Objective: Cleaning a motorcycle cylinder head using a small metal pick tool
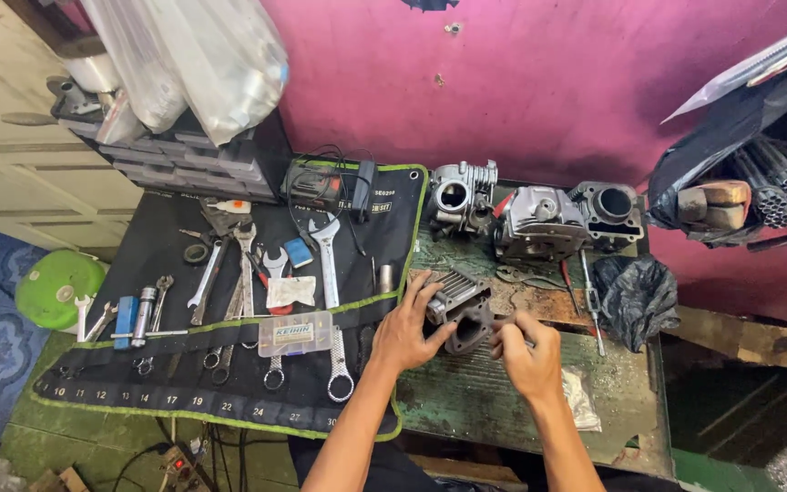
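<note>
Cylinder block (459, 310) lying sideways, bore facing viewer; left hand (403, 330) fingers gripping it, right hand (526, 351) fingers closed.

A worn green wooden workbench (485, 401) carries a black tool roll (138, 383) of spanners, three engine parts along the back, a black plastic bag (635, 296), and possibly a clear bag (580, 401).
</note>
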